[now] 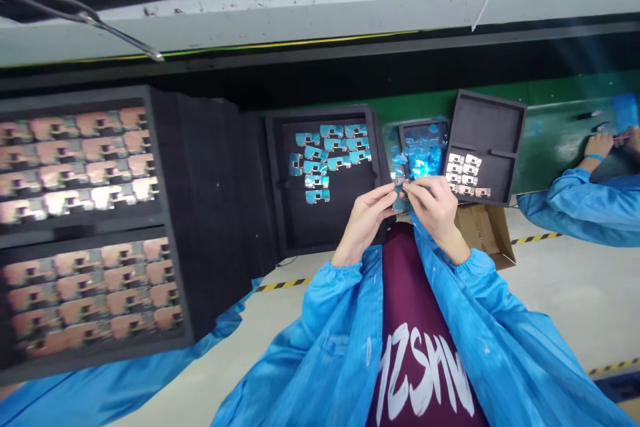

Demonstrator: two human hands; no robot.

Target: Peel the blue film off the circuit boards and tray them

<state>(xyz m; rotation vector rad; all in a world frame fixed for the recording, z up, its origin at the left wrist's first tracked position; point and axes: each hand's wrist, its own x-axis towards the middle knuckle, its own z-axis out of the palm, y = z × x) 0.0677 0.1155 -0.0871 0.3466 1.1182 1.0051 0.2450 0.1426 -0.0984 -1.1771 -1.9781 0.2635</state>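
Observation:
In front of my chest, my left hand [364,219] pinches a small plate with blue film [399,200] between thumb and fingers. My right hand [434,205] closes its fingertips on the top of the same piece; fingers cover part of it. Just beyond my hands, a small dark tray [407,128] holds crumpled shiny blue film [425,159]. To the left, a black foam tray [345,220] carries several blue-filmed metal plates [316,167] in loose rows. Right of the film, a tilted black tray [493,120] holds several silvery plates [469,180].
Tall stacked black trays [200,213] with copper-coloured plates [120,253] stand at far left. A cardboard box [480,230] sits below the right tray. At the right edge, a co-worker's blue sleeve [575,207] and hands reach over the green bench [550,120].

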